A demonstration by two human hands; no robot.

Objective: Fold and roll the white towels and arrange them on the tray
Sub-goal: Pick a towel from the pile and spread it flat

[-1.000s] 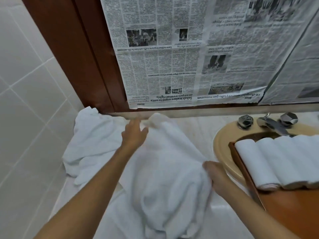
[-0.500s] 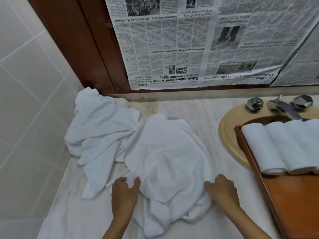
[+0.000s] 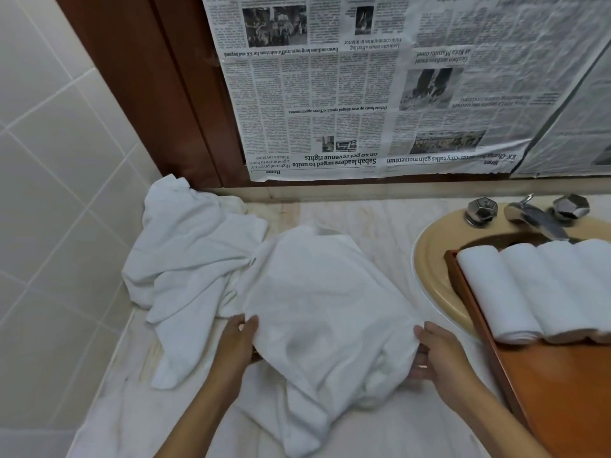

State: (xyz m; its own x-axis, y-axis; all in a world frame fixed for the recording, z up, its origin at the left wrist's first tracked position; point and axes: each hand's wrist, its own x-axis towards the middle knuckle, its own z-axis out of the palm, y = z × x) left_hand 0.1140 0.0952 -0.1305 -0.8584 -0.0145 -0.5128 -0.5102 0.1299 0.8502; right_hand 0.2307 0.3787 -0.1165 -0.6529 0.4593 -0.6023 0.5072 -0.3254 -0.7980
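Head view: a crumpled white terry towel is lying at centre on the pale counter. The left hand, at 7 o'clock, is pinching its edge. The right hand, at 4 o'clock, is gripping the opposite edge. Rolled white towels are resting on the brown wooden tray at 3 o'clock.

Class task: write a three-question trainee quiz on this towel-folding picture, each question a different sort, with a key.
1. True or false: the crumpled white towel heap lies left of the beige oval sink.
2. Of the left hand and right hand, which grips the loose white towel: (a) left only, (b) right only, (c) both?
3. Fill in: the rolled white towels lie on the brown wooden ___.
Key: 1 true; 2 c; 3 tray.
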